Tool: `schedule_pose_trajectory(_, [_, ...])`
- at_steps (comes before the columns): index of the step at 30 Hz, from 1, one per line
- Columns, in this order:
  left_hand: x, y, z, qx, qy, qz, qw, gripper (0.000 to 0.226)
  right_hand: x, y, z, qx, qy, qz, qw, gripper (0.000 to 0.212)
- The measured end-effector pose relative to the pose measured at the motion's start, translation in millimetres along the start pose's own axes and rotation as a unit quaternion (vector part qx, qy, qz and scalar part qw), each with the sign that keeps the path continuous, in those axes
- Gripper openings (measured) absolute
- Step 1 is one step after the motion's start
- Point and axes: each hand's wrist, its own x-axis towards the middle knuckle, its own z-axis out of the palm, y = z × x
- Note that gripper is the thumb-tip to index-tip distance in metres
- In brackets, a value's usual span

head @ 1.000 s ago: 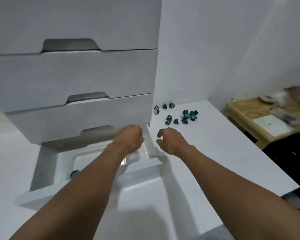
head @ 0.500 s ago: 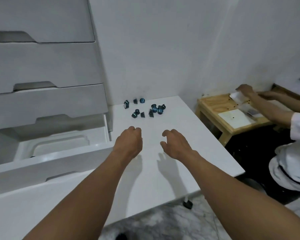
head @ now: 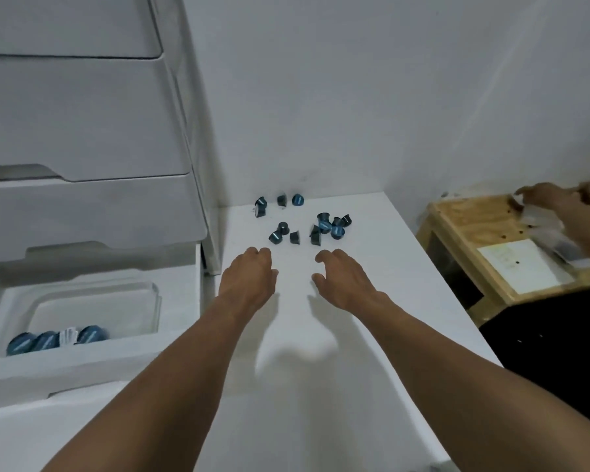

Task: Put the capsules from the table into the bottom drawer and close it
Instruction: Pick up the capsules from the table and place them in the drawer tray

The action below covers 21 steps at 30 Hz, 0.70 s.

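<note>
Several small dark blue capsules (head: 327,227) lie scattered on the white table (head: 371,301) near the back wall. The bottom drawer (head: 92,362) of the white drawer unit stands pulled out at the left; a few blue capsules (head: 48,340) lie in its inner tray. My left hand (head: 249,277) hovers just short of the scattered capsules, fingers curled loosely, holding nothing. My right hand (head: 341,277) is beside it, fingers spread and bent, also with nothing in it. Both hands are above the table, right of the drawer.
The white drawer unit (head: 82,131) has its upper drawers closed. A wooden side table (head: 474,233) with a white sheet stands at the right, where another person's hands (head: 552,199) handle something. The table's right edge drops to a dark floor.
My view has swung right from the drawer to the capsules. Both hands left the drawer and moved forward over the table toward the scattered capsules.
</note>
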Motion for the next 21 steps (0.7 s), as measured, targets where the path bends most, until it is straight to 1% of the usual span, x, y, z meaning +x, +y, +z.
schedule_pose_trajectory(5, [73.0, -14.1, 16.9, -0.014, -0.019, -0.006, 1.000, 0.030, 81.1, 2.3, 5.5, 0.012, -0.013, -0.014, 1.000, 0.044])
schedule_pose_trajectory(7, [97.3, -18.5, 26.4, -0.025, -0.027, -0.010, 0.999, 0.031, 107.8, 3.4, 11.3, 0.029, -0.013, -0.023, 0.999, 0.042])
schedule_pose_trajectory(11, [139.8, -25.4, 50.8, -0.038, -0.040, -0.001, 0.998, 0.031, 158.5, 10.1, 26.9, 0.023, -0.032, -0.033, 0.999, 0.036])
schedule_pose_trajectory(17, [190.2, -36.5, 91.6, -0.097, -0.067, 0.009, 0.993, 0.033, 221.1, 23.6, 59.3, 0.031, -0.086, -0.019, 0.996, 0.052])
schedule_pose_trajectory(20, [206.8, -42.0, 110.3, -0.090, -0.078, 0.022, 0.993, 0.046, 238.5, 31.1, 78.8, 0.026, -0.094, -0.025, 0.995, 0.052])
schedule_pose_trajectory(21, [211.1, -44.4, 115.5, -0.083, -0.082, 0.024, 0.993, 0.046, 242.6, 32.9, 85.5, 0.022, -0.094, -0.029, 0.995, 0.050])
